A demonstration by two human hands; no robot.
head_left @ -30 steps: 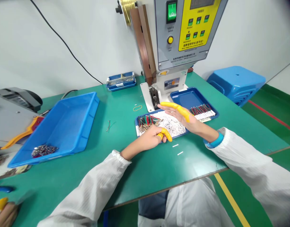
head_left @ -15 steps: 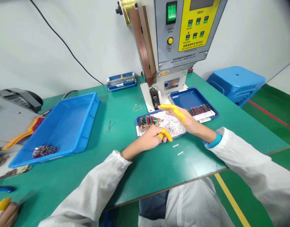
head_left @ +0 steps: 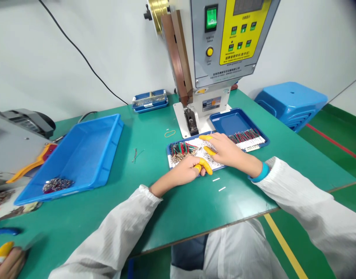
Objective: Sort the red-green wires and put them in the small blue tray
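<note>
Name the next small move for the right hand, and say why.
Probably pinch one white piece from the tray: the right hand lies palm down on the white pile, fingers spread, while the left hand rests curled at the tray's near edge.

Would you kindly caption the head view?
Both hands, left hand and right hand, over a small blue tray of wires below a press.

Left hand (head_left: 187, 169) curled, right hand (head_left: 226, 149) palm-down.

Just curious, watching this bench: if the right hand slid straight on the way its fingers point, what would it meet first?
Probably the red and green wires in the small blue tray: the right hand points left across the white pieces, though depth is unclear.
</note>
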